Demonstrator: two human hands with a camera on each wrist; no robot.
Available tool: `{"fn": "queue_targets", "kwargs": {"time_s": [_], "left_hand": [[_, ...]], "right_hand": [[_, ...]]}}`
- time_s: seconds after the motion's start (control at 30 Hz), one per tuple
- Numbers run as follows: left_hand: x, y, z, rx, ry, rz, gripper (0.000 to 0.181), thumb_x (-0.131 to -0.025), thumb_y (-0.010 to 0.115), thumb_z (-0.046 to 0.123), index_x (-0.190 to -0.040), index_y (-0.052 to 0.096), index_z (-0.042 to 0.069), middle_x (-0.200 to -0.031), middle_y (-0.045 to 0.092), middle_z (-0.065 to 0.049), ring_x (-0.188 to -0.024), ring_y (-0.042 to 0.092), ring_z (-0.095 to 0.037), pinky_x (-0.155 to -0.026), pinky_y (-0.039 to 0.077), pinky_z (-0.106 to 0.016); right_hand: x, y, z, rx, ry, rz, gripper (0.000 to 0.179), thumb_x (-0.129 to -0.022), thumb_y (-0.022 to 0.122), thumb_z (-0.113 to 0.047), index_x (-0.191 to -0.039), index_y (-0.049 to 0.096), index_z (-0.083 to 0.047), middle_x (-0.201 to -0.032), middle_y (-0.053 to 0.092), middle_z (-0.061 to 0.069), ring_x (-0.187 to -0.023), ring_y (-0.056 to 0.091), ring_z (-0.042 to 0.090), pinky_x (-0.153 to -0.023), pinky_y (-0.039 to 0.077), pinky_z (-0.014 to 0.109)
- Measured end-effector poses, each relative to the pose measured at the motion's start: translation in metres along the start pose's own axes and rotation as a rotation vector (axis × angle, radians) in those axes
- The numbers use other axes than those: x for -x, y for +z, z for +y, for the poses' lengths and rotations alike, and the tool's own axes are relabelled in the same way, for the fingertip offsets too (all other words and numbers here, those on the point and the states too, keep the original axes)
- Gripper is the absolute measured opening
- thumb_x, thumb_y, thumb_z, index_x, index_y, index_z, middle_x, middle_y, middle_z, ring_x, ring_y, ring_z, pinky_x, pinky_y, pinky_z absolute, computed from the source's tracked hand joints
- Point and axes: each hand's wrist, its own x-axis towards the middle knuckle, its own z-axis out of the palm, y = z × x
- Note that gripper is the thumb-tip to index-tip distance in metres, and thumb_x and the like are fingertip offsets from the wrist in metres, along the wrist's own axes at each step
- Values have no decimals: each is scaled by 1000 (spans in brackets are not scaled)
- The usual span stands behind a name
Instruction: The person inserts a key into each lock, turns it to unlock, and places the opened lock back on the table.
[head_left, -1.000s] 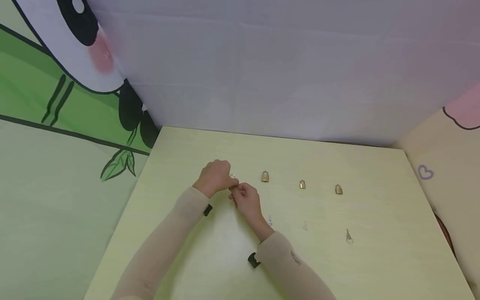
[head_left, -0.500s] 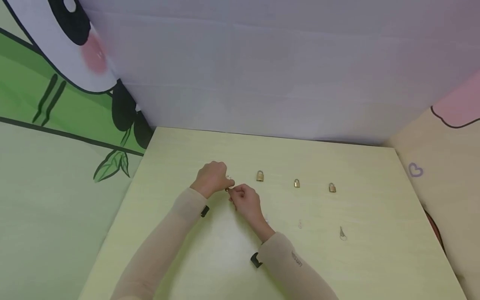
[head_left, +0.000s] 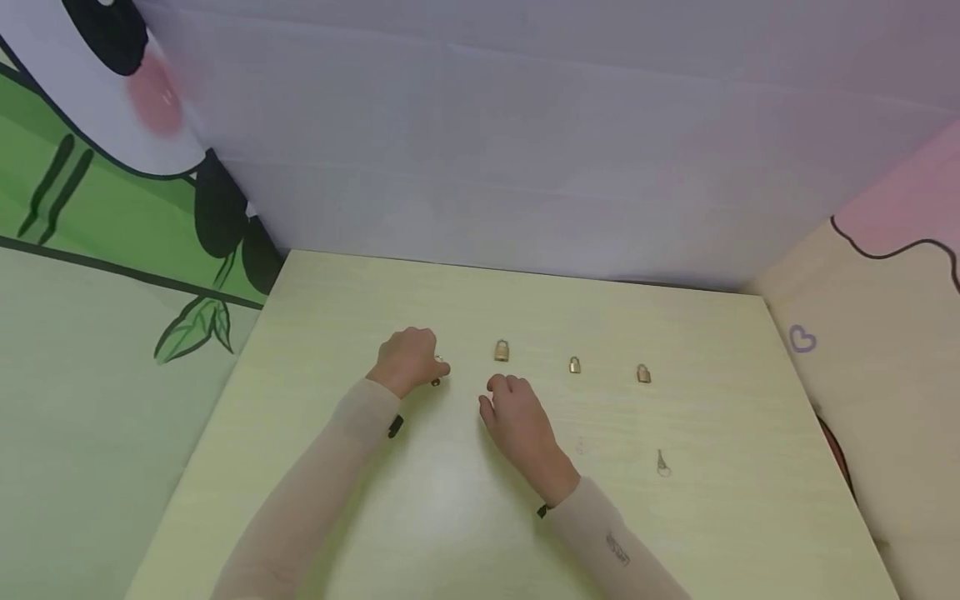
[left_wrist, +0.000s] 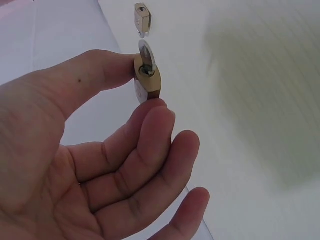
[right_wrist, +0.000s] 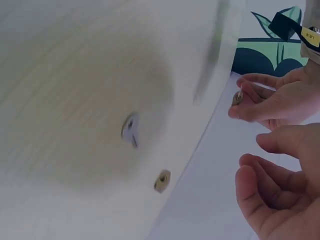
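Note:
My left hand (head_left: pixel 407 361) pinches a small brass padlock (left_wrist: pixel 148 84) between thumb and fingertips. In the left wrist view a silver key (left_wrist: pixel 147 54) stands in the keyhole of that padlock. My right hand (head_left: pixel 516 417) hovers to the right of it, holding nothing, with its thumb apart from loosely bent fingers (right_wrist: pixel 248 186). Nearest to the right hand on the table is another brass padlock (head_left: pixel 502 351). A silver key (right_wrist: pixel 130 129) lies on the table in the right wrist view; in the head view the right hand and forearm hide that spot.
Two more brass padlocks (head_left: pixel 574 365) (head_left: pixel 643 373) continue the row to the right. In front of them lie a faint small key (head_left: pixel 581 446) and a darker key with a ring (head_left: pixel 663 463). Walls close off the pale table (head_left: pixel 360 292) at the back and sides.
My right hand has let go of the key at the padlock and drawn back to the right, its fingers loosening. The left hand still holds the padlock. The head view has shifted slightly right.

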Motion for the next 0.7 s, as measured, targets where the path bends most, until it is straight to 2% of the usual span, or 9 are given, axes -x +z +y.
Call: {"fn": "queue_targets", "kwargs": {"time_s": [0.1,0.2,0.47,0.7], "left_hand": [[-1,3,-3,2,-7,-1,25,-85,70,29,-70,62,10,-66,55,-3,-55,46,-17,-49,37,-29],[-3,6,-4,12,-11,-6,25,-85,70,28,-69,62,10,-63,51,-2,-54,43,-16,-48,35,-29],[-6,18,-8,22,-23,-32,27,-84,68,25,-65,58,10,-59,39,2,-53,37,-14,-48,31,-28],[-9,26,-14,49,-10,-30,30,-83,66,22,-59,50,12,-56,32,3,-52,33,-13,-48,29,-28]], "right_hand": [[7,-3,3,132,-94,76,17,-90,73,-11,-93,60,-1,-76,53,5,-66,49,20,-52,45,24],[12,-7,6,176,-127,118,19,-88,75,-11,-89,57,-2,-73,50,5,-63,45,20,-49,42,23],[21,-11,17,118,-135,113,20,-87,74,-8,-88,55,-2,-71,45,4,-63,44,21,-48,40,24],[26,-13,25,92,-97,77,18,-89,74,-11,-95,61,0,-80,55,8,-69,52,23,-53,47,26]]}}
